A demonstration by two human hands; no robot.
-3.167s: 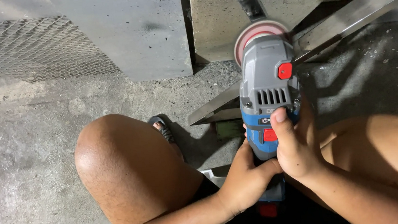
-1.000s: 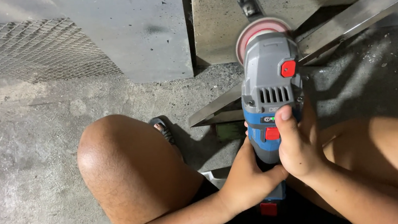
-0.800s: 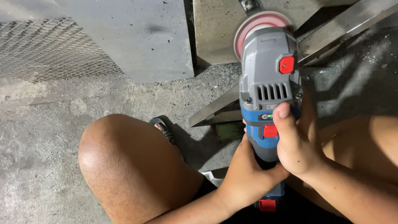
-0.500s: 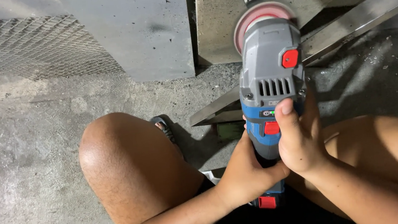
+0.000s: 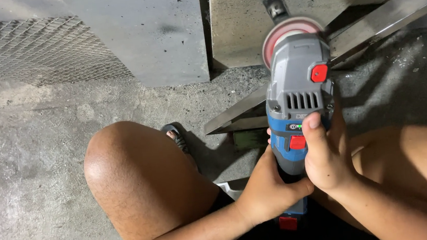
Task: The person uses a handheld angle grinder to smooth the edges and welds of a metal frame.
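Observation:
A grey and blue cordless angle grinder (image 5: pixel 299 94) with red buttons points away from me, its pink flap disc (image 5: pixel 288 32) resting against a long metal angle bar (image 5: pixel 380 20). My right hand (image 5: pixel 324 154) wraps the grinder's body from the right, thumb lying on top near the red switch. My left hand (image 5: pixel 268 190) grips the rear of the handle from the left, just above the battery's red tab (image 5: pixel 288 223). I squat with my left knee (image 5: pixel 136 178) and right thigh (image 5: pixel 418 164) on either side.
Concrete floor (image 5: pixel 27 167) lies to the left. A grey block with a wire mesh panel (image 5: pixel 37 50) stands at the back left, a concrete slab (image 5: pixel 235 20) behind the disc. My sandalled foot (image 5: pixel 176 138) sits beside the bar's lower end (image 5: pixel 234 118).
The grinder has shifted slightly forward and right along the bar, the disc sliding up a little. Both hands keep the same grip.

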